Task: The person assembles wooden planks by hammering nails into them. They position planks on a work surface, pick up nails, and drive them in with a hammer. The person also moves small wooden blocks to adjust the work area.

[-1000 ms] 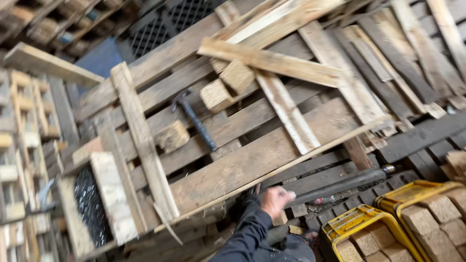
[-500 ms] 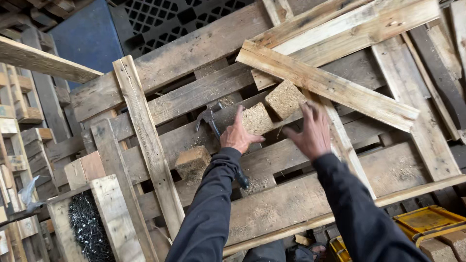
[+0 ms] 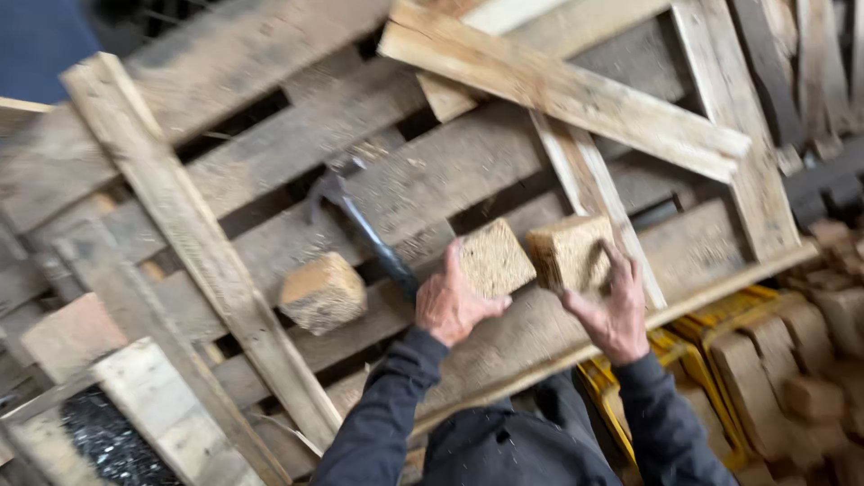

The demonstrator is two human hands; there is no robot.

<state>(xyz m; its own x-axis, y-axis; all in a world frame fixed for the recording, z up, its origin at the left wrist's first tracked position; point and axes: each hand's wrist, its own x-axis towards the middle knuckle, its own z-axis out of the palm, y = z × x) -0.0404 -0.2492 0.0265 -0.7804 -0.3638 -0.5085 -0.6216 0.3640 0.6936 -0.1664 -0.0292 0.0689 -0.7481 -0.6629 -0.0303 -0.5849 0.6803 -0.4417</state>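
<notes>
left hand: my left hand (image 3: 450, 306) clasps a pressed-wood block (image 3: 490, 259), fingers curled round its near left edge, thumb tucked under its lower side; the block sits at about 1 o'clock from my palm.
right hand: my right hand (image 3: 612, 310) holds a second block (image 3: 569, 254), fingers spread over its right face and upper corner, the block at about 11 o'clock from my palm.
blocks to each other: side by side, nearly touching; whether a gap lies between them I cannot tell. Both are squat, with no clear long axis.
third block: a loose block (image 3: 322, 292) sits on the pallet boards (image 3: 270, 207) at 9 o'clock from my left hand, well clear of the fingers; the left hand is the nearer one.
hammer: a hammer (image 3: 360, 229) lies on the boards, its handle running from 11 o'clock down towards 5 o'clock, the lower end passing behind my left hand.
crate: a yellow crate (image 3: 670, 355) of similar blocks stands at 4 o'clock from my right hand, near it.
hidden or unclear: the hammer's grip end is covered by my hand; the undersides of both held blocks are out of sight; the right edge is blurred, so the crate's contents are hard to count.
</notes>
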